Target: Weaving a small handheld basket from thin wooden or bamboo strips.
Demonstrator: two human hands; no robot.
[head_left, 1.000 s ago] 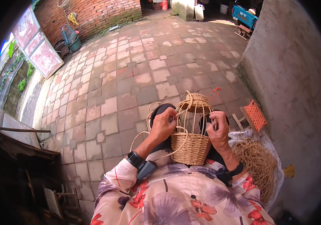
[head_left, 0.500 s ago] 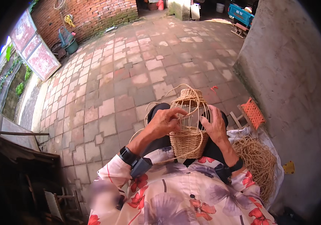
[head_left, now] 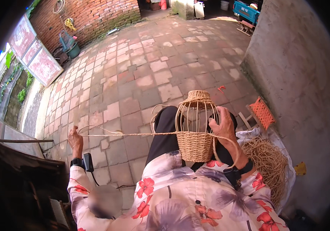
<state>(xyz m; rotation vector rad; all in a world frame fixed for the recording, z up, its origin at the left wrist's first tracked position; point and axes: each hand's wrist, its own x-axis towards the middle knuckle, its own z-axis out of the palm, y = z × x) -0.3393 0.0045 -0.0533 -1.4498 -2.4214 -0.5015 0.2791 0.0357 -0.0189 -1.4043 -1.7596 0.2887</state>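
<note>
A half-woven wicker basket [head_left: 195, 149] rests between my knees, its lower wall tightly woven, bare upright ribs above, and a narrow woven neck on top. My right hand [head_left: 225, 126] grips its right side, some fingers hidden behind the ribs. Far out to the left, my left hand [head_left: 75, 139] is closed on a straw-coloured twisted cord [head_left: 145, 134]. This cord runs taut from the hand to the upper edge of the woven wall. A loose loop of cord hangs at the basket's right, over my right forearm.
A pile of loose cord [head_left: 267, 165] lies on a white sack to my right, beside a grey wall [head_left: 296, 77]. A small stool with an orange woven seat [head_left: 262, 114] stands there. Paving tiles [head_left: 122, 92] stretch ahead; dark furniture [head_left: 26, 173] sits at the left.
My left hand has moved from the basket's ribs far out to the left, drawing the cord straight. My right hand stays at the basket's right side.
</note>
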